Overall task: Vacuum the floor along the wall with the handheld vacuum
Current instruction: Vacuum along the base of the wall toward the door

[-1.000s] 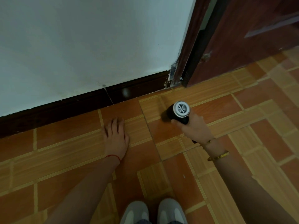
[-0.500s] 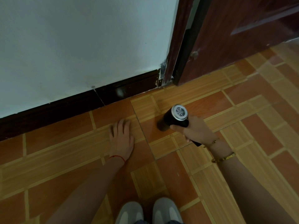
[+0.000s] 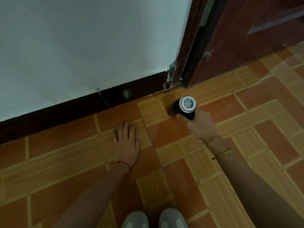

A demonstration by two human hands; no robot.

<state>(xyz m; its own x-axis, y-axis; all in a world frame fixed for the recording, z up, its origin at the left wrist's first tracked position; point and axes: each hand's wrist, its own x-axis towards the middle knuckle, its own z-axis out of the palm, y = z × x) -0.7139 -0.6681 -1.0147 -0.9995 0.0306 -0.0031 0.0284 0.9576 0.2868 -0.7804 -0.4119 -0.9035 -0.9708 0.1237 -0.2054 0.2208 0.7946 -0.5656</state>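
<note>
Your right hand [image 3: 201,125] wraps the handheld vacuum [image 3: 184,108] around its dark barrel, nose down on the floor [image 3: 164,186] near the baseboard [image 3: 82,111]. It looks light, rigid and smooth; hold mid-barrel. Your left hand [image 3: 127,142] lies flat, fingers straight.

Glossy tiled floor [image 3: 164,134], matt painted wall [image 3: 82,46], dark wooden door [image 3: 246,46]

We record a pale blue-white wall [image 3: 85,46] with a dark brown skirting board [image 3: 79,111] along its foot. Right of it we note a reddish-brown door frame [image 3: 185,46], chipped at its base, and a dark red door [image 3: 246,38]. The floor [image 3: 65,155] is orange and tan tile. The light is dim.
</note>
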